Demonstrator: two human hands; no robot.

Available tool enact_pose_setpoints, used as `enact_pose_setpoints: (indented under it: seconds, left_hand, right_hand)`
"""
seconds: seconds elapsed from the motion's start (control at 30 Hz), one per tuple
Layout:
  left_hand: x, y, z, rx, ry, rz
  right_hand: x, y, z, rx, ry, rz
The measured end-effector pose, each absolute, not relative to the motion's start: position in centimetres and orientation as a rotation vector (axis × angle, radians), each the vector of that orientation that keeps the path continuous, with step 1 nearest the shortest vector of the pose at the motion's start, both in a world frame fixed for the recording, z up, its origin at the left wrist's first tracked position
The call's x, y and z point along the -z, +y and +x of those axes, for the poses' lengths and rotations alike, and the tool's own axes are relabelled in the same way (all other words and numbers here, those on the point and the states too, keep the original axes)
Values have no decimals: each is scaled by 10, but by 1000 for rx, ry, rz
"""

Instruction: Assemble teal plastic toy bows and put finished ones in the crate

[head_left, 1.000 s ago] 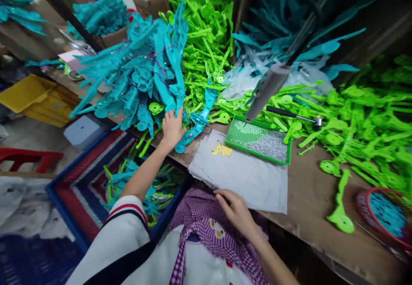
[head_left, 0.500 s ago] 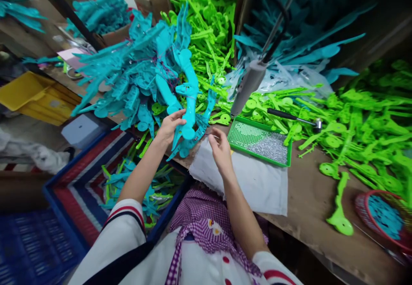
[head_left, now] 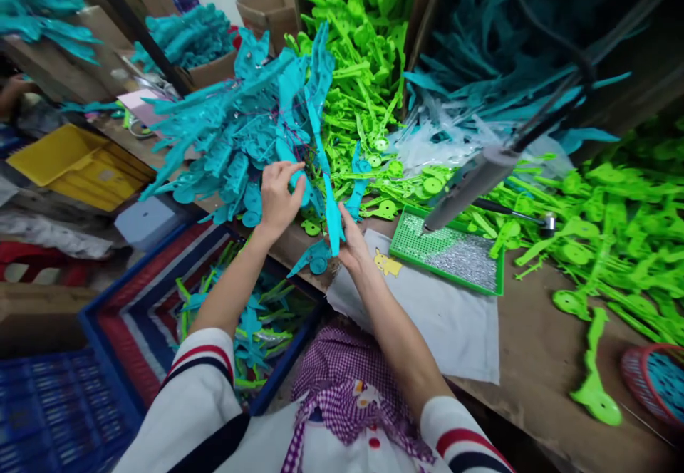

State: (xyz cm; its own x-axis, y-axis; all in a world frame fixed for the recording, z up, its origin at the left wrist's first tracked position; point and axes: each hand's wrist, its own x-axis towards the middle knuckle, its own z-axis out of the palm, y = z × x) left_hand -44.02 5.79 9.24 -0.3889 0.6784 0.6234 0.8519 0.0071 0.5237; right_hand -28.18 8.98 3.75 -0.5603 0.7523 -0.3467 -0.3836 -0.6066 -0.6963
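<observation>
My right hand [head_left: 353, 243] grips the lower end of a long turquoise plastic piece [head_left: 325, 181], which stands nearly upright with its narrow edge toward me. Just left of it, my left hand [head_left: 281, 199] has its fingers curled in a pinch beside the large heap of turquoise pieces [head_left: 229, 131]. What those fingertips hold, if anything, is too small to make out. Thin dark reddish string [head_left: 288, 125] runs among the heaped pieces. Below and between my hands, another turquoise piece [head_left: 315, 258] lies at the table edge.
A grey tool [head_left: 470, 184] hangs over a green tray [head_left: 449, 273] of small metal bits. A white cloth [head_left: 427, 323], a hammer [head_left: 546, 225] and lime-green pieces [head_left: 582, 238] lie on the table. A blue crate [head_left: 112, 302] with pieces stands below left.
My right hand has closed on the turquoise piece, which has turned from broad side to edge-on. My left hand has let go of its side and risen slightly. The view has shifted.
</observation>
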Motion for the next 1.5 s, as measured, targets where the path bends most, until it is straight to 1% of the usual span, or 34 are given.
enact_pose_setpoints:
  seconds: [0.07, 0.23, 0.3, 0.4, 0.47, 0.57, 0.7, 0.77, 0.87, 0.97, 1.1, 1.2, 1.3, 1.43, 1.5]
  left_hand:
    - [-111, 92, -459, 1174, -2027, -1651]
    - [-141, 185, -505, 977, -2036, -1752]
    - [-146, 208, -515, 891, -2107, -1747]
    - [-148, 219, -521, 735, -2295, -1606]
    - [-149, 219, -522, 701, -2371, -1508]
    - [-153, 217, -520, 749, -2429, -1417]
    - [-162, 212, -513, 673, -2489, -1356]
    - [-166, 204, -507, 634, -2463, -1354]
    - [-164, 181, -494, 672, -2313, -1417]
    - [-150, 152, -481, 655, -2201, -1652]
    - [-116, 125, -471, 412, -2110, -2077]
    - [-94, 122, -472, 347, -2051, -2120]
    - [-83, 123, -479, 417, -2020, -2105]
    - [-78, 120, -489, 657, -1973, -2056]
    - [-76, 117, -492, 760, -1970, -1995]
  right_hand:
    - [-40, 86, -284, -2216, -664, -865]
    - [-39, 73, -288, -2223, -663, -820]
    - [-37, 73, -287, -2241, -610, -766]
    - [-32, 80, -280, -2314, -403, -692]
    - [-27, 84, -276, -2401, -247, -651]
    - [-15, 84, -274, -2511, -75, -511]
    - [0, 80, -281, -2528, 28, -328]
    - [3, 81, -285, -2546, 22, -297]
    - [1, 89, -292, -2570, -2, -271]
    - [-7, 101, -297, -2571, -25, -291]
    - [-14, 107, -301, -2556, -143, -433]
    - [-13, 104, -299, -2499, -227, -564]
    - [-11, 105, -292, -2448, -237, -598]
    - [-12, 115, -285, -2401, -186, -490]
    - [-11, 120, -284, -2391, -221, -505]
